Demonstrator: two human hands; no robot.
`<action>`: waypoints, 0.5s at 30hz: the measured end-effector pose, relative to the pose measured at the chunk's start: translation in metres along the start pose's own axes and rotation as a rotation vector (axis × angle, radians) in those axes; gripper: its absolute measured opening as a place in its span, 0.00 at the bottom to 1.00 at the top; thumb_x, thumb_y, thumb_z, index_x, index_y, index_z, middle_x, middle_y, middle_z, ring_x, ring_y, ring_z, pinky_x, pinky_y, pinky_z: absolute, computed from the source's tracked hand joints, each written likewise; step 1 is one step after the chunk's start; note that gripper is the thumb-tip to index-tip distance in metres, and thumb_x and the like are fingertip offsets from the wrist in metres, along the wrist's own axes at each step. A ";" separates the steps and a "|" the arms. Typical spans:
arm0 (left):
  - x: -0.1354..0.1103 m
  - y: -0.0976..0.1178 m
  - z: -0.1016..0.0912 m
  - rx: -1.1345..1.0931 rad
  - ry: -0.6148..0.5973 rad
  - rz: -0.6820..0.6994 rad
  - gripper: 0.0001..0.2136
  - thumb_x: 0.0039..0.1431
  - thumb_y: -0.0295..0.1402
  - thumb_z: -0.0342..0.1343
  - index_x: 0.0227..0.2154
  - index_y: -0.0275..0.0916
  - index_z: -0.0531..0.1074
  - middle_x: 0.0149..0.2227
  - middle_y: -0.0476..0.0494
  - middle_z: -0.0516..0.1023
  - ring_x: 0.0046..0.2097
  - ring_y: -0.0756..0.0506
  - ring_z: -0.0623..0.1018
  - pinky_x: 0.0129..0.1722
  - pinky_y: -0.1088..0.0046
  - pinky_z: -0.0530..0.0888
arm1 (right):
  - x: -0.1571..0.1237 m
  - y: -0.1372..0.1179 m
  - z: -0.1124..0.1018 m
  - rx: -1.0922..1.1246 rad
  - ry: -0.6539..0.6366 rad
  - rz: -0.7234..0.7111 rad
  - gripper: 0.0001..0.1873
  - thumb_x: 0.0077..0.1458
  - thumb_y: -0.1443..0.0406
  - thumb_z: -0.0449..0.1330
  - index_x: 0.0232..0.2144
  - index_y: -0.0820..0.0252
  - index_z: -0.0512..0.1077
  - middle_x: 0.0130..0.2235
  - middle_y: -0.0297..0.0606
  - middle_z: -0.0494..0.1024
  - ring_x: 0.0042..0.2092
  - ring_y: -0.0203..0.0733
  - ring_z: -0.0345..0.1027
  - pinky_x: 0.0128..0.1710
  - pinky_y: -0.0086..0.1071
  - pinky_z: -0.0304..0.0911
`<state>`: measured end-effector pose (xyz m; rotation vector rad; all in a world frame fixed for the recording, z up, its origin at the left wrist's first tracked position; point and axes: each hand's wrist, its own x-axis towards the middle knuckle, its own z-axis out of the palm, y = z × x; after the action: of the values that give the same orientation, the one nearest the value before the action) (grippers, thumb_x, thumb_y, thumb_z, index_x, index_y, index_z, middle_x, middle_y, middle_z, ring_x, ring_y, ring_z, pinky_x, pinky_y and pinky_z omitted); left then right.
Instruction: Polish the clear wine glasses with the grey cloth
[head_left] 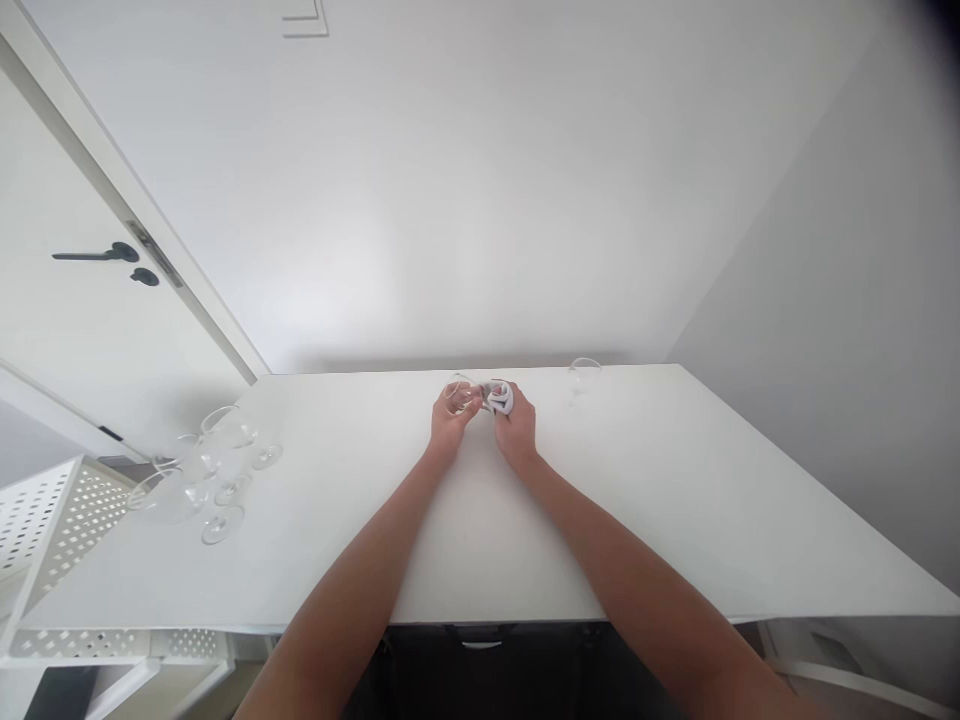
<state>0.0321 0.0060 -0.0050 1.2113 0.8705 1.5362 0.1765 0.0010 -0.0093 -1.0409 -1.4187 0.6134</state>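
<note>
Both arms reach out over a white table [637, 500]. My left hand [448, 420] is closed around a clear wine glass [463, 393] held near the table's far middle. My right hand [516, 425] is closed on a small white cloth [501, 397] pressed against the glass. The two hands touch each other at the glass.
Another clear glass [583, 375] stands alone at the far edge, right of my hands. Several wine glasses [202, 470] stand grouped at the table's left side. A white perforated rack [52, 520] sits left of the table. A door with a black handle [101, 255] is at the left.
</note>
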 end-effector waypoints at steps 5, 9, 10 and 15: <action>0.001 0.001 -0.003 -0.114 -0.012 -0.002 0.20 0.55 0.47 0.70 0.47 0.42 0.79 0.58 0.37 0.79 0.62 0.35 0.75 0.61 0.56 0.70 | 0.001 0.001 0.010 0.291 -0.256 0.318 0.26 0.61 0.40 0.56 0.41 0.55 0.74 0.37 0.40 0.79 0.42 0.49 0.72 0.47 0.42 0.67; 0.003 0.001 -0.004 -0.189 -0.005 -0.078 0.21 0.59 0.51 0.65 0.47 0.42 0.78 0.61 0.36 0.77 0.60 0.36 0.76 0.58 0.56 0.71 | 0.003 0.001 0.011 0.402 -0.484 0.367 0.19 0.56 0.46 0.63 0.36 0.55 0.74 0.35 0.37 0.77 0.39 0.46 0.70 0.42 0.39 0.65; 0.003 0.001 -0.004 -0.192 -0.024 -0.100 0.21 0.59 0.52 0.65 0.47 0.41 0.78 0.61 0.35 0.77 0.58 0.37 0.77 0.57 0.56 0.72 | 0.003 0.001 0.010 0.403 -0.535 0.353 0.17 0.55 0.49 0.64 0.35 0.55 0.73 0.34 0.36 0.76 0.37 0.44 0.68 0.41 0.38 0.65; 0.002 -0.001 -0.003 -0.188 -0.016 -0.128 0.22 0.56 0.50 0.68 0.47 0.42 0.77 0.58 0.36 0.79 0.49 0.40 0.80 0.49 0.60 0.75 | 0.001 -0.002 0.009 0.154 -0.445 0.228 0.10 0.49 0.58 0.64 0.32 0.55 0.70 0.32 0.33 0.75 0.34 0.41 0.64 0.36 0.35 0.61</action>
<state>0.0295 0.0087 -0.0058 1.0124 0.7598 1.4678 0.1670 0.0030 -0.0085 -0.9870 -1.6128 1.1580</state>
